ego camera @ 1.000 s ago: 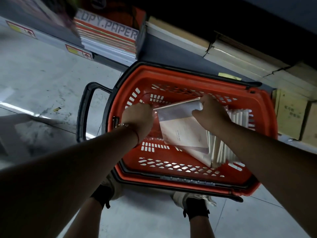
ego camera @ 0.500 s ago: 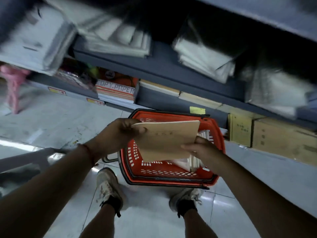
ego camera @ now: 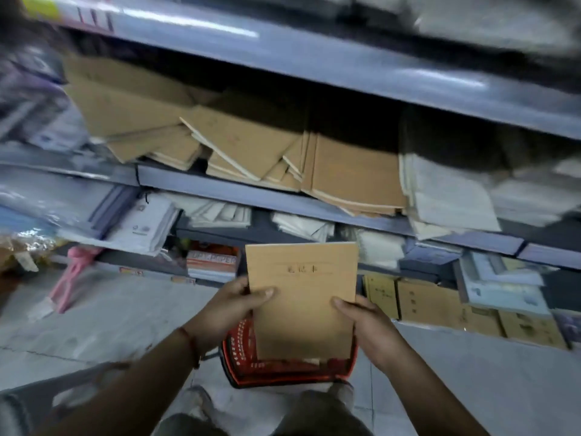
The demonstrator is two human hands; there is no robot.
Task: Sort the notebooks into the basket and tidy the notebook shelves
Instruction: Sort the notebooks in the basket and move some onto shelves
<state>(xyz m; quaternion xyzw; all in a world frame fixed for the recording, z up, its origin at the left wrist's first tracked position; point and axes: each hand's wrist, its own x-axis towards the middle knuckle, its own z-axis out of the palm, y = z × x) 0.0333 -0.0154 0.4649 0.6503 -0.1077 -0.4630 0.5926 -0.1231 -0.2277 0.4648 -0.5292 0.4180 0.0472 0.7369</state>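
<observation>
Holding the brown notebook [ego camera: 301, 297] upright, near above the red basket [ego camera: 242, 357], our left hand [ego camera: 229, 306] and right hand [ego camera: 367, 325] pinch its lower side edges; it looks light, thin and bendy.

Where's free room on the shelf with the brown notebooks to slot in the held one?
Dark gap above the white paper stack, right of the brown notebook heap. The heap itself is crowded, overlapping askew. Both hands hold the brown notebook.

Red basket [ego camera: 242, 357] mostly hidden behind held brown notebook [ego camera: 301, 297].
</observation>
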